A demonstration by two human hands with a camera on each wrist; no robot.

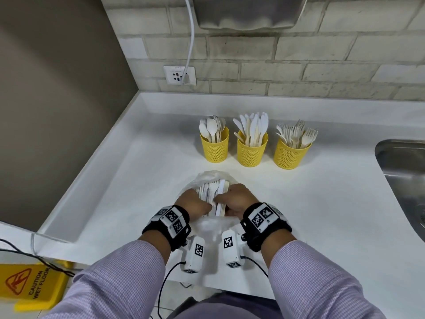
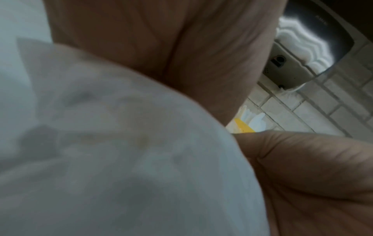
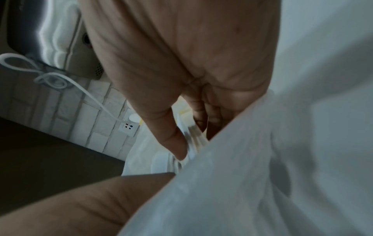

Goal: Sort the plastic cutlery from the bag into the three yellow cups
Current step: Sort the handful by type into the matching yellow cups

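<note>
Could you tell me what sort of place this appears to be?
Probably a shared pantry or break-room: a white countertop with a stainless steel sink, a steel wall dispenser on pale brick tiles, and a yellow wet-floor sign.

I'd call this a shared pantry or washroom nook in a workplace: a white counter (image 1: 299, 203) under a pale brick wall (image 1: 253, 51), with a steel sink (image 1: 404, 162) at the right edge. A metal hand dryer (image 1: 248, 12) hangs top centre, corded to a socket (image 1: 179, 75). At lower left I see a yellow wet-floor sign (image 1: 30, 286).
</note>
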